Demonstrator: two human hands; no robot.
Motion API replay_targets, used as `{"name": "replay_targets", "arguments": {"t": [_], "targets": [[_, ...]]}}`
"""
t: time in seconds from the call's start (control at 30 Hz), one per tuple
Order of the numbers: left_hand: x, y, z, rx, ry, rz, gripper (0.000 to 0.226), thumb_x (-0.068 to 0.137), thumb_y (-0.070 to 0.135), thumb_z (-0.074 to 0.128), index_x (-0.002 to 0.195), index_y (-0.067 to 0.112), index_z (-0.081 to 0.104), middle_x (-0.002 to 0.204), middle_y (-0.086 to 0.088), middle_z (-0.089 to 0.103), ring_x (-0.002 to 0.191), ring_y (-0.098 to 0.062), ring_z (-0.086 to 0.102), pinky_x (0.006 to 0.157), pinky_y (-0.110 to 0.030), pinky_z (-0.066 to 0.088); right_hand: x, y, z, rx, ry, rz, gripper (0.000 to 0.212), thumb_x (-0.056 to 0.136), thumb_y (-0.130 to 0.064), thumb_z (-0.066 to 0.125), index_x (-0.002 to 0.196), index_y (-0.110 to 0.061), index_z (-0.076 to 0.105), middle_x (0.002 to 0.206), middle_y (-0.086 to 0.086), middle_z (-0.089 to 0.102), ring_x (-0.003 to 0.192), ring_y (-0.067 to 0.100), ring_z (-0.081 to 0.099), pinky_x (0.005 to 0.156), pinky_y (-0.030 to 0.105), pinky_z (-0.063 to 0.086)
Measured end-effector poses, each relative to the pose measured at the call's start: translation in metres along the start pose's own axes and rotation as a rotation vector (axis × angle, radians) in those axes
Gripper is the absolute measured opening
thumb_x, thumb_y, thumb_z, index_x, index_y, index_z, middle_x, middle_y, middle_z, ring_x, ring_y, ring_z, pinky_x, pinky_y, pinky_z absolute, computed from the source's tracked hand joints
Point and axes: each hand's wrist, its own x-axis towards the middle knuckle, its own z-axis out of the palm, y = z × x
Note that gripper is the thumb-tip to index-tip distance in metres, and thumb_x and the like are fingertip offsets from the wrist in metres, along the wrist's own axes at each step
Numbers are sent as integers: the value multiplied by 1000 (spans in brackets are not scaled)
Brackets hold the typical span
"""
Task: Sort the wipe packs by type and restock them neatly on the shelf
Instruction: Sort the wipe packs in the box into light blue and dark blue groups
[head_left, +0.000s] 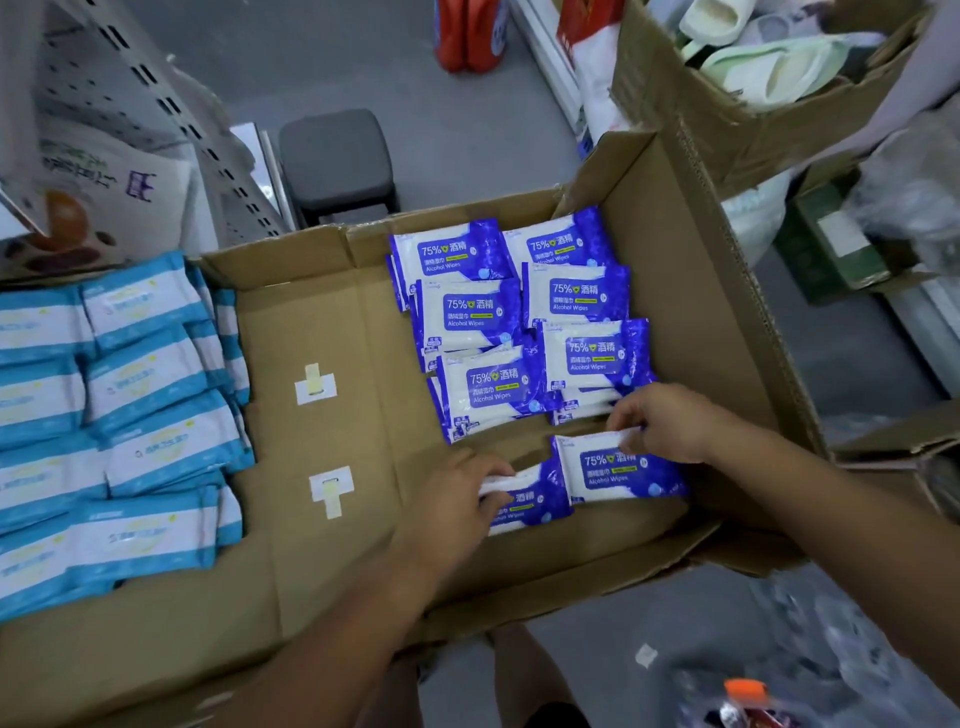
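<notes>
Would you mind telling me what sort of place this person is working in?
Most likely a shop aisle or stockroom during restocking: there is perforated metal shelving, an open cardboard carton of alcohol wipe packs, and a second carton holding slippers.

Left hand (457, 499): arm reaching forward, fingers gripping left pack (535, 506).
Right hand (670, 421): arm angled inward, fingertips pinching right pack (618, 473).

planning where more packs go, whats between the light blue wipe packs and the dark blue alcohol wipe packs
Head view: between the light blue packs and alcohol wipe packs, only bare cardboard box floor with two white tape patches.
</notes>
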Motion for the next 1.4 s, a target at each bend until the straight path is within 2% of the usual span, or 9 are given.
{"name": "replay_targets", "arguments": {"t": [0.07, 0.17, 0.3, 0.53, 0.7, 0.8, 1.07, 1.27, 1.4], "targets": [[7, 5, 18, 213, 138, 60, 24, 89, 27, 69, 113, 31, 67, 113, 10, 65, 109, -11, 57, 92, -26, 35, 2, -3, 2, -180, 149, 28, 20, 90, -27, 66, 108, -37, 68, 115, -13, 66, 112, 13, 59, 98, 36, 40], [15, 12, 31, 328, 296, 123, 26, 84, 28, 74, 109, 33, 67, 108, 11, 66, 105, -14, 59, 85, -29, 26, 4, -2, 5, -354, 289, 1, 23, 93, -30, 59, 114, -37, 64, 120, -8, 63, 115, 16, 55, 99, 37, 34], [25, 9, 32, 406, 458, 130, 32, 80, 27, 78, 111, 29, 67, 110, 7, 63, 101, -16, 56, 79, -32, 30, 0, 1, 10, -456, 378, 15, 31, 86, -35, 65, 117, -31, 61, 115, -4, 58, 112, 20, 51, 94, 35, 32], [11, 13, 16, 364, 364, 72, 42, 84, 33, 69, 124, 37, 58, 122, 8, 57, 114, -17, 53, 85, -35, 36, -14, -19, -6, -554, 309, 10, 38, 86, -53, 58, 119, -34, 56, 122, -8, 58, 116, 16, 54, 93, 35, 36], [-36, -24, -28, 263, 428, 8, 36, 87, 32, 58, 122, 40, 55, 125, 11, 55, 113, -13, 52, 87, -30, 31, -17, -94, -23, -169, 120, -212, 9, 89, -44, 63, 97, -39, 64, 92, -17, 68, 87, 6, 61, 79, 32, 51], [-74, -71, -66, 231, 434, -84, 34, 85, 28, 66, 116, 42, 60, 120, 15, 59, 112, -8, 54, 81, -26, 23, -12, -157, -2, -80, 72, -332, 7, 91, -39, 61, 95, -37, 66, 87, -18, 66, 82, 1, 61, 79, 34, 53], [-170, -194, -205, 354, 438, -321, 32, 89, 19, 65, 120, 26, 65, 122, 2, 66, 112, -21, 61, 93, -44, 50, 10, -336, 99, 35, 86, -475, 26, 90, -41, 60, 111, -26, 66, 111, -5, 68, 104, 17, 62, 88, 36, 52], [-196, -248, -259, 601, 307, -451, 55, 88, 31, 69, 138, 16, 53, 136, -9, 55, 122, -30, 52, 103, -46, 44, 27, -411, 160, -170, 237, -379, 58, 84, -52, 66, 133, -24, 52, 131, -1, 52, 121, 21, 51, 97, 36, 40], [-191, -254, -272, 861, 183, -459, 60, 90, 53, 60, 140, 23, 45, 137, -2, 51, 127, -23, 47, 109, -42, 33, 36, -420, 174, -246, 296, -301, 54, 77, -56, 69, 124, -33, 57, 121, -7, 55, 120, 17, 46, 94, 36, 29]]}}
